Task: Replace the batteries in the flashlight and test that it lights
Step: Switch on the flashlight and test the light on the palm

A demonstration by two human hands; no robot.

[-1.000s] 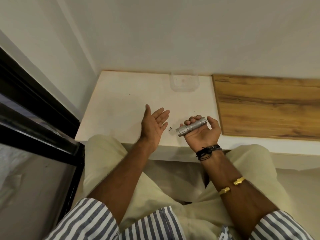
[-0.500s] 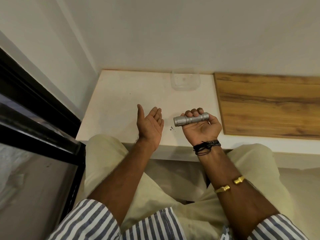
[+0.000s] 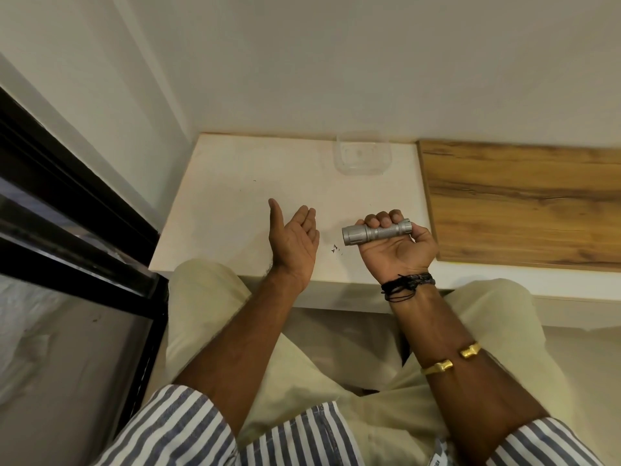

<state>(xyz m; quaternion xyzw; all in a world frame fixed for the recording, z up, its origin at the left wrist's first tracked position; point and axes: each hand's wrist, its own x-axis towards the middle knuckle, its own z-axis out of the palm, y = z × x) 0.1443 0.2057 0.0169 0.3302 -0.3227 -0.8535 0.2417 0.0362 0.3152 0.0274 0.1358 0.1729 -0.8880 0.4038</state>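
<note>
A small silver flashlight [image 3: 376, 232] lies level across my right hand [image 3: 396, 248], palm up, with the fingers curled over its barrel. Its wider head end points left, toward my left hand [image 3: 295, 242]. That hand hovers palm up and empty over the white tabletop [image 3: 235, 196], fingers apart, thumb raised. A gap of about a hand's width separates the flashlight head from my left fingers. No batteries are visible.
A clear plastic container [image 3: 362, 157] stands at the back of the white tabletop against the wall. A wooden board [image 3: 517, 200] covers the right part. Small dark specks [image 3: 335, 249] lie between my hands. A black-framed window [image 3: 67, 230] runs along the left.
My right fingers have closed over the flashlight and turned it from tilted to level. My left hand has drawn slightly left and its fingers have curled inward a little.
</note>
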